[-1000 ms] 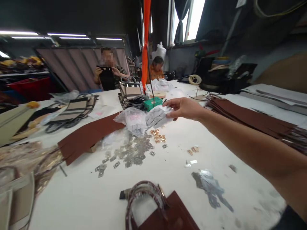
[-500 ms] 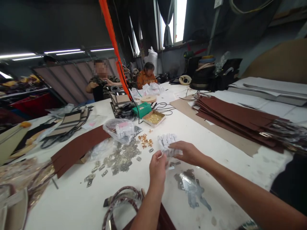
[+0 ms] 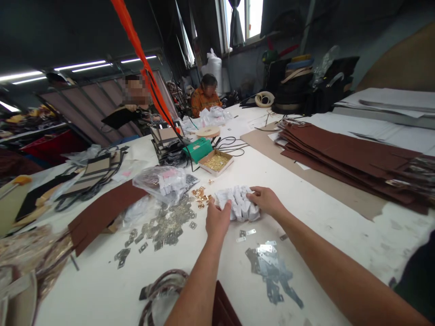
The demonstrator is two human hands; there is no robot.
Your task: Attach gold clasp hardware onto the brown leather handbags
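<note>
A row of small white paper-wrapped packets [image 3: 239, 203] sits on the white table, a little right of centre. My left hand [image 3: 218, 218] grips its left end, thumb on the near side. On the right end, my right hand [image 3: 268, 200] closes its fingers over the top corner. Close to my left fingertips are gold-coloured metal fittings [image 3: 200, 198]. A spread of small square metal plates [image 3: 170, 224] lies to the left. Nearer to me, below the packets, is a pile of flat silver metal strips [image 3: 272, 269].
An open box of small gold pieces [image 3: 216, 162] stands beside a green box [image 3: 197, 149]. Brown panels [image 3: 346, 158] are stacked at right. A clear plastic bag [image 3: 159, 183] lies left; coiled brown straps [image 3: 163, 294] lie in front. Two people are across the table.
My hands have moved apart to the two ends of the packets, which now show more fully. One person across the table now holds up a dark panel.
</note>
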